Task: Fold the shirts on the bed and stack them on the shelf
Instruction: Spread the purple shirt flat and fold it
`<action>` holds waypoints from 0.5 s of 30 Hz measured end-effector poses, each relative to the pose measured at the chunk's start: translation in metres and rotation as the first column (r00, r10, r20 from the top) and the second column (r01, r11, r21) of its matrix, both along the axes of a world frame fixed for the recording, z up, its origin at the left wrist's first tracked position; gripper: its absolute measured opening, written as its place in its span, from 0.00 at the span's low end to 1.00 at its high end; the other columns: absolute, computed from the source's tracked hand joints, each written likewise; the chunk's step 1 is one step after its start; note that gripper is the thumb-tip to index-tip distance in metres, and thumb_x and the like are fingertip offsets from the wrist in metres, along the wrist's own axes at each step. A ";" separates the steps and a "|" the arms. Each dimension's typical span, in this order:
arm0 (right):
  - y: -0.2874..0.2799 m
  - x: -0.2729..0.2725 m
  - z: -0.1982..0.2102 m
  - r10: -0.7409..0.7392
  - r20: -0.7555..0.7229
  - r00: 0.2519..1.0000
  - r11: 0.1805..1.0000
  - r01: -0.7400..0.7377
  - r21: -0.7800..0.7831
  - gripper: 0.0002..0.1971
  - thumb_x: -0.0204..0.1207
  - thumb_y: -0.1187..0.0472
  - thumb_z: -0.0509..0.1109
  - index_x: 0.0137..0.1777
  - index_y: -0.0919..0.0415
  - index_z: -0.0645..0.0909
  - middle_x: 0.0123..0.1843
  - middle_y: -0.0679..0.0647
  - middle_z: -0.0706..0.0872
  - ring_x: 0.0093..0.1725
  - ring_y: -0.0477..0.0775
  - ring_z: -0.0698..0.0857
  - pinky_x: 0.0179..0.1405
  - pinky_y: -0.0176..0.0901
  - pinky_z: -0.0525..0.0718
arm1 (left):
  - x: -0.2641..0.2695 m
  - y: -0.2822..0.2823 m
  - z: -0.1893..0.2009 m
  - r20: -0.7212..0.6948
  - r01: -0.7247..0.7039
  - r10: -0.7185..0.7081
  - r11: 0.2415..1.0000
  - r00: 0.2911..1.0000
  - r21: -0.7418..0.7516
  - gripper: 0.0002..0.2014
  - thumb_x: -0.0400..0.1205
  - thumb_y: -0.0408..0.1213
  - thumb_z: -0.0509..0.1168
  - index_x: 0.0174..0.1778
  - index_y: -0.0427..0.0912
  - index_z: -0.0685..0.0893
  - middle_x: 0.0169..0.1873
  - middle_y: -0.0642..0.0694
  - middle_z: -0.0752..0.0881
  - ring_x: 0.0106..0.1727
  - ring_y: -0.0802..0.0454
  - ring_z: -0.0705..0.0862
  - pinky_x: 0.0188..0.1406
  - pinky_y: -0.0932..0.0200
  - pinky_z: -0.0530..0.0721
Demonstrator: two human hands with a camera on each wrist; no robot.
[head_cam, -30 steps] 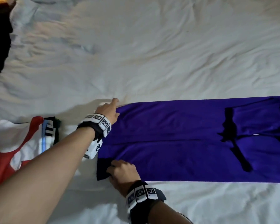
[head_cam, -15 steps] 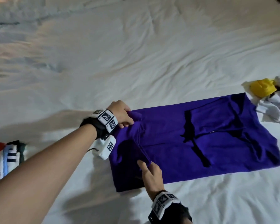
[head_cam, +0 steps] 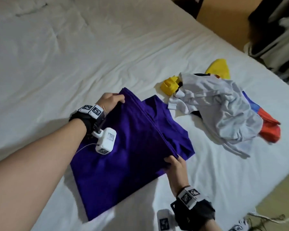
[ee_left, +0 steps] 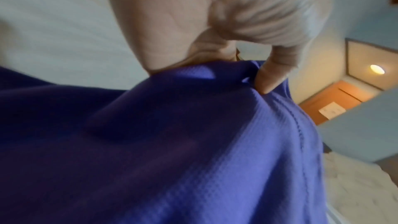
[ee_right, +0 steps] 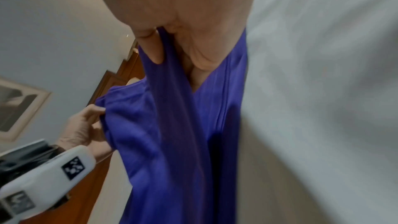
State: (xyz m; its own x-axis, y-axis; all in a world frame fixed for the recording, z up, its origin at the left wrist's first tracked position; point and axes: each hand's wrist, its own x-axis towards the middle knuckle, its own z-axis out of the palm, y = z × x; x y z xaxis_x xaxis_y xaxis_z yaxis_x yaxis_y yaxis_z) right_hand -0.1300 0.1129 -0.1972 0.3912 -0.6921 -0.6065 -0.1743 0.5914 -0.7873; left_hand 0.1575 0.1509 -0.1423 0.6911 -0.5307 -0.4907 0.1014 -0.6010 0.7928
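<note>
A purple shirt (head_cam: 123, 155) lies on the white bed (head_cam: 73, 55), its near half doubled over the far half. My left hand (head_cam: 114, 100) pinches the far corner of the lifted hem; the left wrist view shows the thumb pressed into the purple shirt (ee_left: 193, 142). My right hand (head_cam: 174, 161) pinches the near corner of the same edge, and the purple shirt (ee_right: 172, 142) hangs from its fingers in the right wrist view. The left hand (ee_right: 86, 125) shows there too, gripping the cloth.
A crumpled heap lies right of the purple shirt: a white shirt (head_cam: 220, 105), a yellow garment (head_cam: 170, 84) and a blue and orange one (head_cam: 267, 127). The bed's right edge runs diagonally, with floor (head_cam: 274, 197) below it. Dark furniture (head_cam: 274, 22) stands at the top right.
Both hands have carried the shirt's left end over towards the right, doubling the shirt. My view has swung right, bringing the heap of clothes and the bed edge into sight.
</note>
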 end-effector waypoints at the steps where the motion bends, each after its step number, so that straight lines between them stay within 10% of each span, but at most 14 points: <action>1: -0.018 -0.004 -0.003 0.006 -0.029 1.000 1.000 -0.007 -0.020 0.16 0.69 0.75 0.63 0.28 0.54 0.67 0.27 0.49 0.70 0.30 0.50 0.68 0.29 0.41 0.68 | -0.005 -0.019 -0.007 0.011 0.000 0.000 1.000 1.000 0.004 0.07 0.62 0.45 0.69 0.23 0.46 0.85 0.27 0.45 0.79 0.31 0.48 0.75 0.31 0.57 0.69; 5: -0.059 -0.006 -0.018 0.176 -0.211 0.961 0.964 -0.212 -0.160 0.08 0.70 0.60 0.74 0.48 0.51 0.85 0.39 0.43 0.87 0.39 0.46 0.83 0.44 0.45 0.81 | -0.017 -0.059 -0.045 0.097 0.133 -0.149 0.979 0.984 0.155 0.09 0.66 0.47 0.74 0.37 0.47 0.91 0.33 0.49 0.87 0.36 0.52 0.82 0.39 0.61 0.78; 9: -0.066 -0.003 -0.024 0.237 -0.310 0.921 0.865 -0.345 -0.363 0.18 0.70 0.60 0.79 0.59 0.47 0.81 0.53 0.30 0.83 0.53 0.26 0.78 0.56 0.24 0.75 | -0.013 -0.070 -0.060 0.175 0.098 -0.134 0.974 0.975 0.204 0.05 0.65 0.45 0.74 0.34 0.54 0.86 0.40 0.51 0.88 0.46 0.55 0.84 0.53 0.63 0.79; 15: -0.093 -0.011 -0.022 0.052 -0.274 0.960 0.826 -0.196 -0.529 0.20 0.70 0.76 0.68 0.57 0.53 0.83 0.45 0.45 0.89 0.40 0.34 0.84 0.44 0.28 0.78 | -0.019 -0.113 -0.057 0.220 0.159 -0.187 0.977 0.957 0.140 0.10 0.76 0.32 0.66 0.29 0.45 0.83 0.29 0.46 0.79 0.33 0.55 0.73 0.26 0.71 0.68</action>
